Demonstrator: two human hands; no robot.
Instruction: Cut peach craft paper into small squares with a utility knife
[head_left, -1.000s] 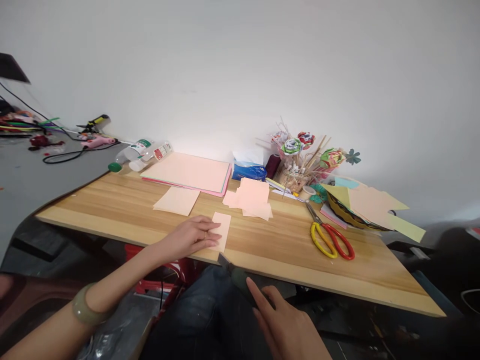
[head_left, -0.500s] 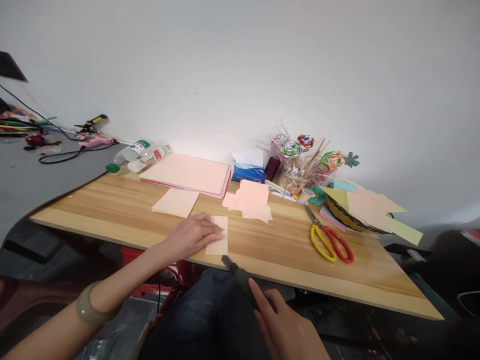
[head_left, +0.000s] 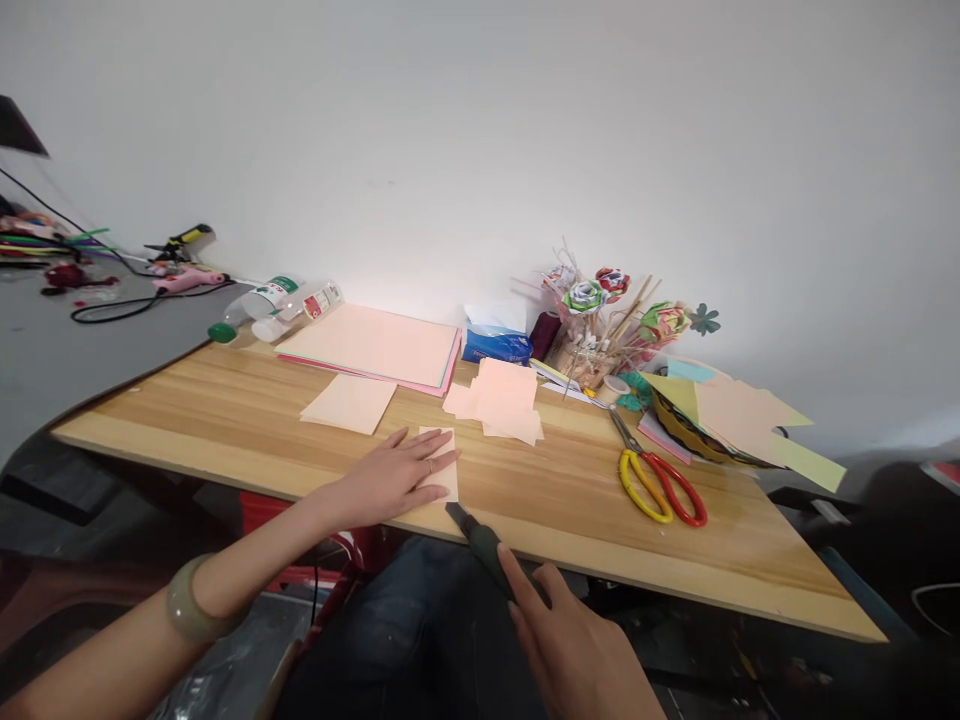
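Observation:
My left hand lies flat, fingers spread, over a small folded-looking piece of pale pink paper near the table's front edge. A dark green-handled knife is gripped in my right hand, its index finger stretched along the handle. The blade's tip is at the paper's lower right corner; whether it touches the paper I cannot tell. Just behind are a stack of square pink sheets and a loose pile of smaller pink pieces.
Scissors with yellow and red handles lie to the right. Large coloured sheets, plastic bottles, a blue tissue pack and paper flowers line the wall. A basket holds paper scraps. A glue gun rests on the grey surface.
My left hand has opened from closer-together fingers into a wider spread over the paper. The knife has shifted slightly upward, with its blade still at the paper's lower right corner.

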